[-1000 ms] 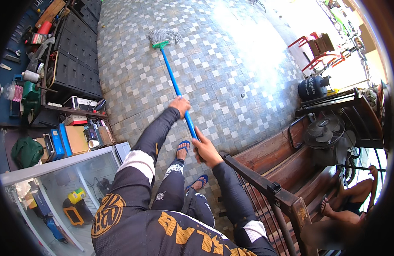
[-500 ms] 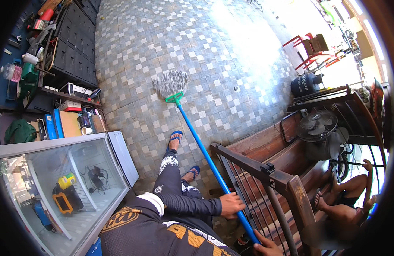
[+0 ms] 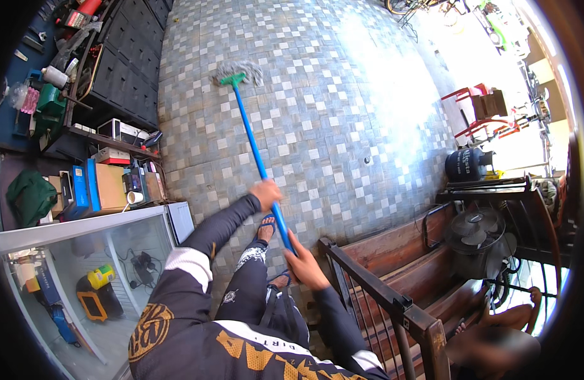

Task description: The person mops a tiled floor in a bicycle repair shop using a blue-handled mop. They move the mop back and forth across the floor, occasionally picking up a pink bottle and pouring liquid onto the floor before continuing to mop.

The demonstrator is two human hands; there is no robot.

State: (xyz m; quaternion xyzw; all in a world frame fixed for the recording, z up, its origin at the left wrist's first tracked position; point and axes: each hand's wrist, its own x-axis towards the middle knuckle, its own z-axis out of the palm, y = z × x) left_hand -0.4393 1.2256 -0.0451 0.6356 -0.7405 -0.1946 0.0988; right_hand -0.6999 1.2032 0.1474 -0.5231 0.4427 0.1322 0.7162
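A mop with a long blue handle and a green clamp reaches away from me across the tiled floor. Its grey string head lies on the tiles at the far end. My left hand is wrapped round the handle about midway along it. Lower down, near the handle's near end, my right hand grips it too, with the thumb along the shaft. Both arms are stretched forward, and my feet in blue flip-flops are below the handle.
To the left are a glass-fronted cabinet, cluttered shelves and black drawers. A wooden bench stands on the right, with a fan, a dark gas cylinder and a red chair beyond. Another person sits at the lower right.
The mop has been pushed farther away and slightly left. Both hands have moved forward and left with the handle, and my left arm is now stretched out.
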